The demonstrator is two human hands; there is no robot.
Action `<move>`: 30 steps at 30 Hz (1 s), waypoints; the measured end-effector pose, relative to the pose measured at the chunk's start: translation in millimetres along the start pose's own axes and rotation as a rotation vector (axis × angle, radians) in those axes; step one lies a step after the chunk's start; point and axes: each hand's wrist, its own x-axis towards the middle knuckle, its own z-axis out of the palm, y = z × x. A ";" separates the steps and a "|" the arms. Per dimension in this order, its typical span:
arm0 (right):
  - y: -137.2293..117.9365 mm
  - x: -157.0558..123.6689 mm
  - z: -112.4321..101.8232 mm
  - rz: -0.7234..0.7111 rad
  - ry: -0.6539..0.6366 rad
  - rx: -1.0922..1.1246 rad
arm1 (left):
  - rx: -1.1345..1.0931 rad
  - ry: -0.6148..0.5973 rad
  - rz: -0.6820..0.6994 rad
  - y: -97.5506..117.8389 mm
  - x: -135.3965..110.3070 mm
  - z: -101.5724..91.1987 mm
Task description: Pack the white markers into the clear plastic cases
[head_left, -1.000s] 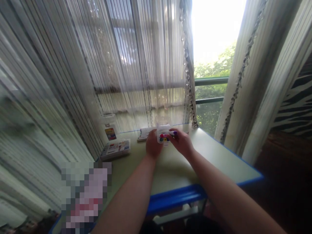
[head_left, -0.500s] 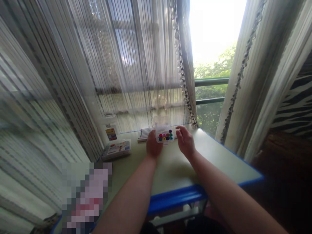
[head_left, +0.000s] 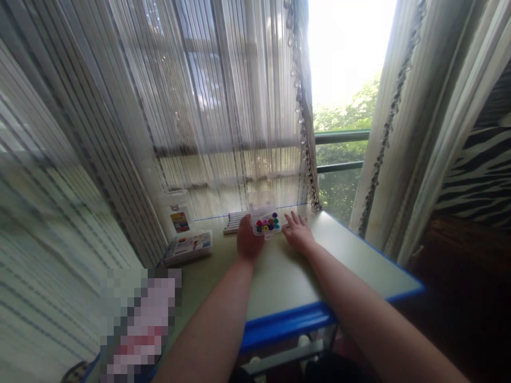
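At the far edge of the table (head_left: 351, 255), the left hand (head_left: 248, 242) grips a clear marker box (head_left: 265, 222) showing coloured caps, while the right hand (head_left: 297, 233) lies spread, empty.

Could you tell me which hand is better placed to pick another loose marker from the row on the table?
Probably the right hand: it lies open and empty beside the marker case, which the left hand grips. The loose markers lie behind that occupied hand.
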 end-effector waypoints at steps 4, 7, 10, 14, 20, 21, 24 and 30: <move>2.3 -0.1 6.1 -0.048 -0.082 -0.006 | 0.030 -0.004 0.000 -0.9 0.2 0.7; 3.3 -0.4 6.3 -0.063 -0.103 -0.013 | 0.035 -0.009 -0.012 -2.5 0.5 1.6; 3.4 -0.4 2.1 -0.034 -0.052 -0.021 | 0.040 -0.007 -0.013 -3.5 0.8 2.3; 3.2 -1.2 -3.9 -0.032 -0.001 -0.032 | 0.041 -0.031 0.025 -4.0 1.0 2.6; 2.6 -2.0 -5.1 -0.052 -0.093 -0.071 | 0.042 -0.028 0.018 -4.0 1.0 2.5; 2.6 -2.2 -4.8 -0.046 -0.090 -0.076 | 0.043 -0.029 0.011 -3.8 1.0 2.7; 2.6 -3.4 -4.3 -0.035 -0.085 -0.096 | 0.039 -0.022 0.004 -3.2 1.0 3.0; -4.4 -6.3 -14.8 -0.062 0.067 -0.043 | 0.071 -0.004 0.018 -4.2 1.2 2.8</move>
